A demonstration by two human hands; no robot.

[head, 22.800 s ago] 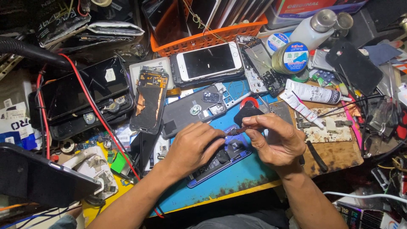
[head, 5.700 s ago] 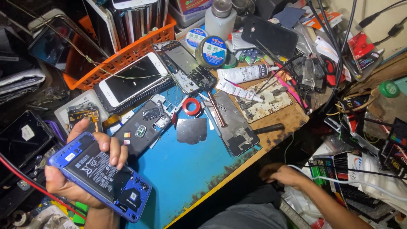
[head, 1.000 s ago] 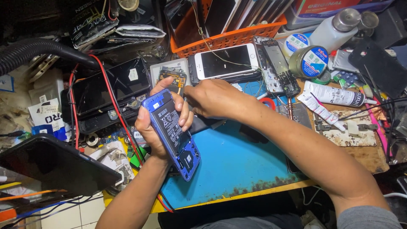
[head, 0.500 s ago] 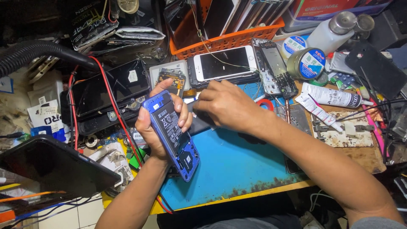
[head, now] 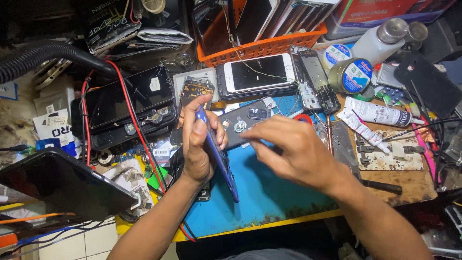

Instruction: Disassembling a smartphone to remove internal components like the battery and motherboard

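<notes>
The left hand is gripping a blue phone edge-on above the blue mat, fingers wrapped around it. The right hand is hovering just right of it, fingers loosely spread, holding nothing. A white phone is lying farther back on the cluttered table, in front of an orange basket.
</notes>
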